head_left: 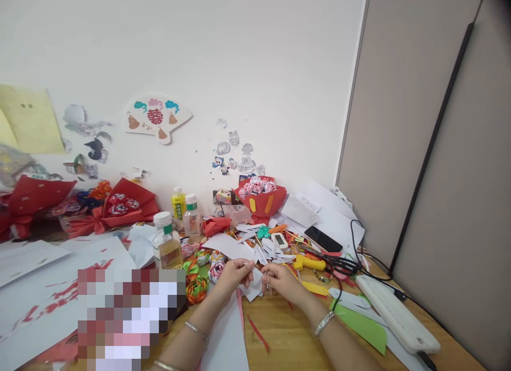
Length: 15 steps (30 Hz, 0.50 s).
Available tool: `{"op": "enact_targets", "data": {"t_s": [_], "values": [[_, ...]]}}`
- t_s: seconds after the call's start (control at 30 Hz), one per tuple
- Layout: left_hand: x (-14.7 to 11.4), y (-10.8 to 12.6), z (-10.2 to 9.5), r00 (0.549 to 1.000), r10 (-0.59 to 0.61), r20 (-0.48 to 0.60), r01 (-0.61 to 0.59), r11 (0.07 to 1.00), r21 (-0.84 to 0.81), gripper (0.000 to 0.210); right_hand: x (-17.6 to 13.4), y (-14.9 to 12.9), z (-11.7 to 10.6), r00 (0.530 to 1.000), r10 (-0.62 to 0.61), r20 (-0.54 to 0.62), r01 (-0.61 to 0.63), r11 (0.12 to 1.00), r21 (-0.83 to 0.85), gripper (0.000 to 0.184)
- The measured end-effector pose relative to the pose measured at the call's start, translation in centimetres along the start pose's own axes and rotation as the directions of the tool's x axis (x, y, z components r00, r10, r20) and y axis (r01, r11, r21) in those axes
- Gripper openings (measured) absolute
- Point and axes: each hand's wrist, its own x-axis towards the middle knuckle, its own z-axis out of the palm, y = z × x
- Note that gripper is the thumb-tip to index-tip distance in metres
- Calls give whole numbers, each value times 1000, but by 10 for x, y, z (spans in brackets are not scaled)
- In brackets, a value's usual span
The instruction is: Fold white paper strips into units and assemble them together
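In the head view, my left hand point(235, 278) and my right hand point(282, 281) are close together over the middle of the table. Thumb and fingers of both hands pinch a small piece of white paper point(254, 289) between them. A white sheet point(225, 339) lies under my left forearm, and a thin red paper strip point(258, 334) rests on the wood between my arms. Left of my left hand are colourful ribbon flowers point(196, 288). A yellow glue gun point(309, 263) lies beyond my right hand.
A bottle with amber liquid point(170, 253) stands at left near a clear bottle point(193, 219). Red-wrapped bouquets point(263, 203) line the wall. Paper scraps, a black phone point(322, 238), cables, a white power strip point(395, 312) and green paper point(361, 326) crowd the right side.
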Motion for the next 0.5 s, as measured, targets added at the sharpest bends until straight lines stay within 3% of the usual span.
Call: {"op": "enact_targets", "data": {"t_s": [0.3, 0.5], "values": [[-6, 8, 3, 1000, 25, 4, -25, 999, -48, 40, 0, 0, -3, 1000, -25, -2, 25, 999, 26, 23], [-11, 19, 2, 1000, 26, -13, -27, 992, -125, 42, -4, -2, -7, 1000, 13, 4, -12, 997, -79, 32]]}}
